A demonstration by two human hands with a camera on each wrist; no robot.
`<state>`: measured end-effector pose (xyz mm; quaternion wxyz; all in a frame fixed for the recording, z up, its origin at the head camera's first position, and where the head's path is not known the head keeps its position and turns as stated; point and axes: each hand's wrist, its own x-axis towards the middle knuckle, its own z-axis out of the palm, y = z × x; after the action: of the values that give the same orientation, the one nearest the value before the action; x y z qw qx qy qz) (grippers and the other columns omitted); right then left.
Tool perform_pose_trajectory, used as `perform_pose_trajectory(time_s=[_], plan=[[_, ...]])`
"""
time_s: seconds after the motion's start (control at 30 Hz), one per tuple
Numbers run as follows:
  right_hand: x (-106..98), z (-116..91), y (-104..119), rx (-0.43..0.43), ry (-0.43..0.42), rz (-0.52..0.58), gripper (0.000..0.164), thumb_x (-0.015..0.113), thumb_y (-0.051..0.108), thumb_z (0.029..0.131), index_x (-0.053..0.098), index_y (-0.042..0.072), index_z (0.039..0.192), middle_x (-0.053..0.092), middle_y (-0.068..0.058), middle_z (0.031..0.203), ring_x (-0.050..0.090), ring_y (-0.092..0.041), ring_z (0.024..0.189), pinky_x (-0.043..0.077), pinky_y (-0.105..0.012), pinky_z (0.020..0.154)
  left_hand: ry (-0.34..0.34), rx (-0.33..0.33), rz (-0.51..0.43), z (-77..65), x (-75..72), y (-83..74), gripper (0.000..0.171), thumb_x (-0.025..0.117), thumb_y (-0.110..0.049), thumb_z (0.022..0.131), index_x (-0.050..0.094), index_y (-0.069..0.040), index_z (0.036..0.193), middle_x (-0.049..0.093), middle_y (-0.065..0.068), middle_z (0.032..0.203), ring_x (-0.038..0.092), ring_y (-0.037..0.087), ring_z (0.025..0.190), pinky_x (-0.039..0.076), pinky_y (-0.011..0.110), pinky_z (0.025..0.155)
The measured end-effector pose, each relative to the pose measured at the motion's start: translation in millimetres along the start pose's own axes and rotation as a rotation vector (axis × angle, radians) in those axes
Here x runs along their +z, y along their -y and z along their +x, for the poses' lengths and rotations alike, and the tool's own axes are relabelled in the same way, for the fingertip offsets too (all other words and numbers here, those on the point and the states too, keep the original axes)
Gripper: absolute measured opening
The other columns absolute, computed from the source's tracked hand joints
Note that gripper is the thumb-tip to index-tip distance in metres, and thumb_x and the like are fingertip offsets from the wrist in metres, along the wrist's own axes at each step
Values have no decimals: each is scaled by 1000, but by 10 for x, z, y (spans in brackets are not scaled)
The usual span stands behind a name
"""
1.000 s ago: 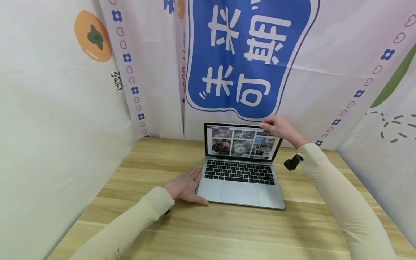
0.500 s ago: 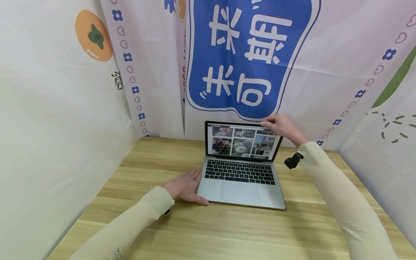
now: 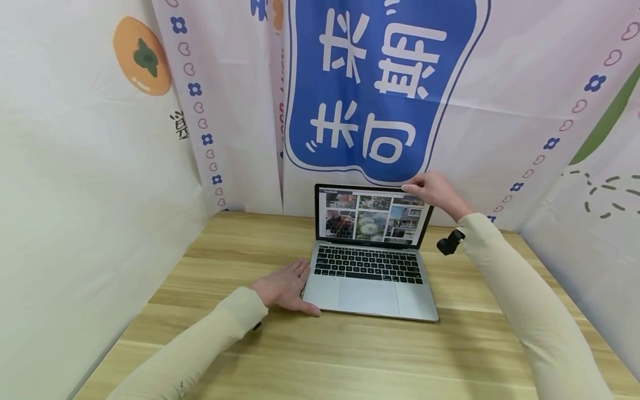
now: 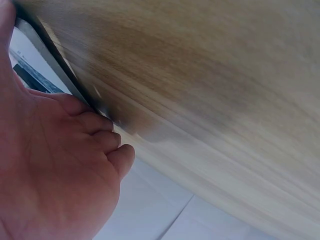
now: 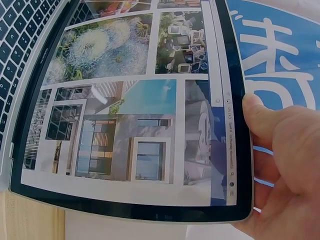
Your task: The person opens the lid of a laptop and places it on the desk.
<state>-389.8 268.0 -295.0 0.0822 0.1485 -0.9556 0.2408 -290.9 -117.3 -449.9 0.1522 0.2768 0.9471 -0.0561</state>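
Observation:
A silver laptop (image 3: 370, 297) stands unfolded on the wooden table, its lit screen (image 3: 369, 215) showing a page of photos. My left hand (image 3: 285, 288) rests at its left side, fingers fairly straight along the edge and thumb reaching to the front corner. In the left wrist view, that palm (image 4: 55, 160) and fingers lie against the laptop's edge. At the screen's upper right, my right hand (image 3: 434, 191) pinches the top rim. The right wrist view has the thumb on the black bezel (image 5: 240, 150), with the other fingers partly hidden behind the lid.
Wood-grain table (image 3: 350, 355) surrounds the laptop. A white curtain with a blue sign (image 3: 345, 150) hangs close behind the lid. Pale sheets close off the left (image 3: 100, 194) and right (image 3: 575, 222) sides.
The screen has tilted slightly farther back, its top rim rising a little in the head view. My right hand has moved up with it; the left hand has stayed put.

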Motion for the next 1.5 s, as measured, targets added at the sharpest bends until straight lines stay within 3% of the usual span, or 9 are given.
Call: perform_pose_trajectory(time_s=[0.43,0.7,1.0,1.33,1.5], plan=[[-54,52,-46,29,12,25,32,60,31,99,75,3,99,68,-13,82,39,-18,56,33,-32,53,-3,5,-11,11,10,21,127,42,-93,72,13,-3,157,10,15,165,9,29,154,19,40,124],[-80,134,-99,48,34,27,36,60,36,98,75,3,93,48,0,59,38,-17,55,33,-32,53,-9,4,-11,19,23,42,127,42,-93,71,14,-3,157,10,15,165,9,29,154,19,41,124],[-83,189,-125,66,23,12,40,60,35,97,70,1,78,42,3,54,37,-16,53,33,-31,53,-11,11,-21,5,16,34,129,41,-94,70,14,-4,157,10,16,165,9,30,154,20,41,124],[-67,249,-169,102,12,30,40,61,36,97,70,1,79,44,3,54,39,-17,55,33,-31,53,-21,12,-18,7,26,38,128,41,-94,70,14,-3,157,10,15,166,9,29,154,19,41,124],[-55,268,-192,131,-6,36,38,63,37,96,71,2,84,54,-2,64,45,-20,63,36,-31,56,-19,15,-16,-3,26,37,128,41,-94,71,14,-3,157,9,16,165,8,30,154,18,41,124]])
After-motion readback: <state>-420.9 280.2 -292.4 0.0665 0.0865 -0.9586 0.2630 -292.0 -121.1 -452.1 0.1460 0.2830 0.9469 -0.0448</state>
